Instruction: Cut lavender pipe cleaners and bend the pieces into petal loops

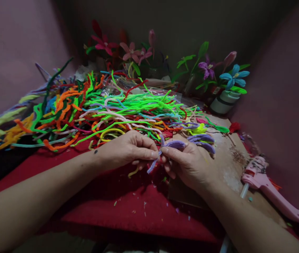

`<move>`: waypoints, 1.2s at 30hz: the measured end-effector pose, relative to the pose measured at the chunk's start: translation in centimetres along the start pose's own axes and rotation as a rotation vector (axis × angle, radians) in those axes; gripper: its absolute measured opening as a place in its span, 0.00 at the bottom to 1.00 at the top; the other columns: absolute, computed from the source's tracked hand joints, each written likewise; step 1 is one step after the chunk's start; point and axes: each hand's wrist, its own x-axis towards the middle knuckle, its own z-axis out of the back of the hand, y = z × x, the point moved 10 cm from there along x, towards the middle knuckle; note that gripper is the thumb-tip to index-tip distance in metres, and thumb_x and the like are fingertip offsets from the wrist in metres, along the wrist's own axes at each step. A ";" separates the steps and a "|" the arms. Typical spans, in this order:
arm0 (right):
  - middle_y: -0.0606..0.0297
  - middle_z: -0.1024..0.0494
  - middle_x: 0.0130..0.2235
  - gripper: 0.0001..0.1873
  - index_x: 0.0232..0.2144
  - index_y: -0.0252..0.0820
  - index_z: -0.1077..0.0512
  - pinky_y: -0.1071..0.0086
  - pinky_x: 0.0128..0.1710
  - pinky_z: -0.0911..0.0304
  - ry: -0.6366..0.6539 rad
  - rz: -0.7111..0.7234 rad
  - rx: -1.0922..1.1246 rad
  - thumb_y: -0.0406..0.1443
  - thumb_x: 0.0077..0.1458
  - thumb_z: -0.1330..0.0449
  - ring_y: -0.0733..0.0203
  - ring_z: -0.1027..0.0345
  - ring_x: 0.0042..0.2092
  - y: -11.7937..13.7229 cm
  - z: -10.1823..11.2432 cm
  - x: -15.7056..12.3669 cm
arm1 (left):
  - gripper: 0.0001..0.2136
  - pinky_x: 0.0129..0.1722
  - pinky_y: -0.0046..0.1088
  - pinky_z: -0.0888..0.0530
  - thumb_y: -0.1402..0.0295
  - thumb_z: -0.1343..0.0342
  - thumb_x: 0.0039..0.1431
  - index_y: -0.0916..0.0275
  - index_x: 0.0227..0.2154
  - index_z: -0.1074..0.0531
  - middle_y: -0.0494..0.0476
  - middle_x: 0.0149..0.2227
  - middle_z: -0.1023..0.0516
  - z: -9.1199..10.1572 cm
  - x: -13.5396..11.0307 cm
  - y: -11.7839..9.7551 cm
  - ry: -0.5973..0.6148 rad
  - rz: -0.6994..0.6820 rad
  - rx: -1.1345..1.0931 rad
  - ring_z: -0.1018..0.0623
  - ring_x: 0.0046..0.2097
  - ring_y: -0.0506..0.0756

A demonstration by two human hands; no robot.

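Both hands meet over the front of the table, pinching a purple pipe cleaner (175, 144) bent into a petal-like loop. My left hand (135, 149) is closed on its thin crossing ends, one pointing up and one hanging down. My right hand (191, 160) grips the base of the loop between thumb and fingers, the fingertips partly hidden. Just beyond the right hand, several folded purple pipe-cleaner petals (204, 142) lie on a cardboard sheet (228, 168). Past the left hand spreads a large pile of loose pipe cleaners (144, 105) in green, pink, orange and other colours.
A pink glue gun (273, 193) rests on the cardboard at right. Behind stand pipe-cleaner flowers, including a blue flower (235, 76) in a white jar (224, 102). Small fibre scraps dot the red cloth (118, 207). Walls close in on both sides.
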 end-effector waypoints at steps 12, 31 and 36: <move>0.71 0.30 0.19 0.09 0.21 0.37 0.30 0.81 0.09 0.47 0.034 -0.030 0.062 0.38 0.46 0.38 0.73 0.41 0.15 -1.1 0.0 0.3 | 0.07 0.16 0.18 0.42 0.73 0.49 0.50 0.66 0.18 0.35 0.46 0.14 0.37 0.8 0.0 -1.4 -0.166 -0.029 0.277 0.38 0.17 0.44; 0.71 0.31 0.20 0.10 0.22 0.38 0.34 0.80 0.12 0.46 -0.044 0.116 -0.003 0.38 0.48 0.39 0.73 0.41 0.17 0.7 0.2 -0.4 | 0.06 0.17 0.19 0.47 0.74 0.50 0.45 0.66 0.17 0.35 0.45 0.14 0.41 4.4 -0.5 -1.7 -0.442 -0.036 0.293 0.43 0.17 0.43; 0.71 0.32 0.18 0.09 0.22 0.38 0.34 0.79 0.12 0.46 -0.029 0.151 -0.063 0.37 0.49 0.39 0.72 0.42 0.17 1.1 0.2 -0.4 | 0.07 0.17 0.19 0.45 0.69 0.49 0.51 0.66 0.22 0.31 0.46 0.17 0.37 4.1 -0.6 -2.0 -0.384 -0.055 0.241 0.41 0.19 0.43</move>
